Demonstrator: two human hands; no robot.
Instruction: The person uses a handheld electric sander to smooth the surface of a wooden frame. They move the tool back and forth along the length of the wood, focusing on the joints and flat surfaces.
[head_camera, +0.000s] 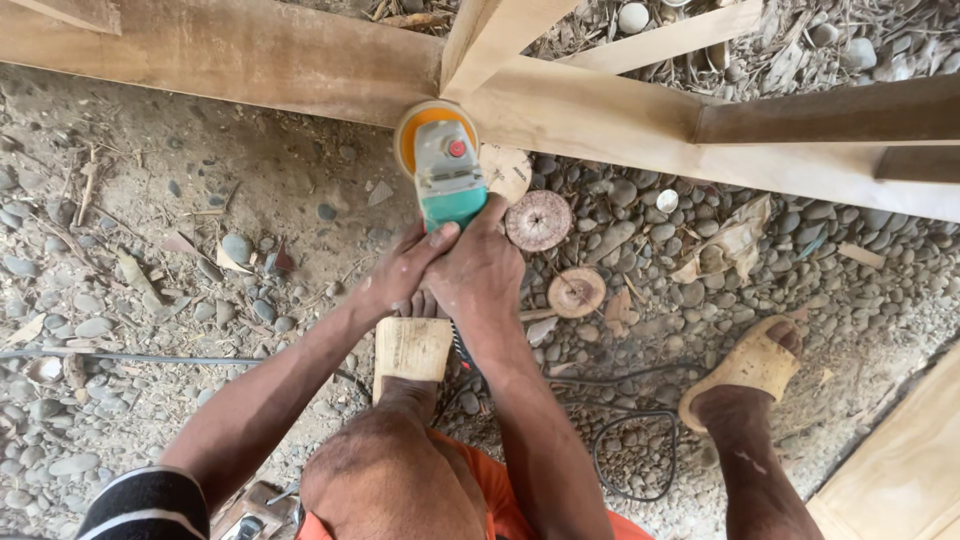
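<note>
I hold the angle grinder (447, 165) at twelve o'clock with my left hand (398, 272) and right hand (484, 272) closed tight, steadying its disc against the wooden beam (250, 55)

Orange shorts (500, 500), tan sandals (745, 368), and seemingly a black-and-white striped sleeve (150, 505).
</note>
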